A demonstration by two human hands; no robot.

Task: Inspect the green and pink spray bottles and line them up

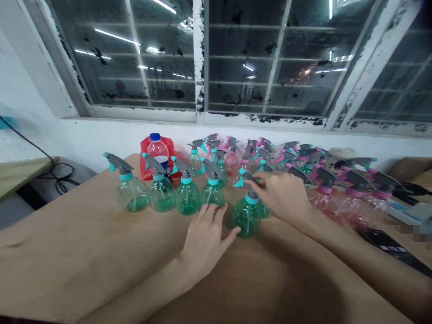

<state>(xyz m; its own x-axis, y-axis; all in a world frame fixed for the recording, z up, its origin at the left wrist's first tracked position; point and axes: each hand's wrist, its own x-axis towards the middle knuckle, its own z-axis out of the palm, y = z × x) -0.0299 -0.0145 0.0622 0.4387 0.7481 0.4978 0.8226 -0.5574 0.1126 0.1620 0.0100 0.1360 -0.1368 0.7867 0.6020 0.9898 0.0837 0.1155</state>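
A round green spray bottle (245,219) with a grey trigger head and turquoise collar stands in front of me on the table. My right hand (283,191) is closed around its spray head, thumb and fingers on the grey part. My left hand (204,236) is open beside it, thumb pointing toward the bottle's base and apart from the other fingers. Those fingertips are close to another green spray bottle (213,192); I cannot tell whether they touch it. To the left stand more green spray bottles (188,198) in a row, each with some green at the bottom.
Pink-collared spray bottles (351,207) stand at the right, with several more behind. At the back are a blue-capped drink bottle (158,150) and a red bag (145,155). A phone (388,245) lies at the right edge. A black cable (62,177) hangs left.
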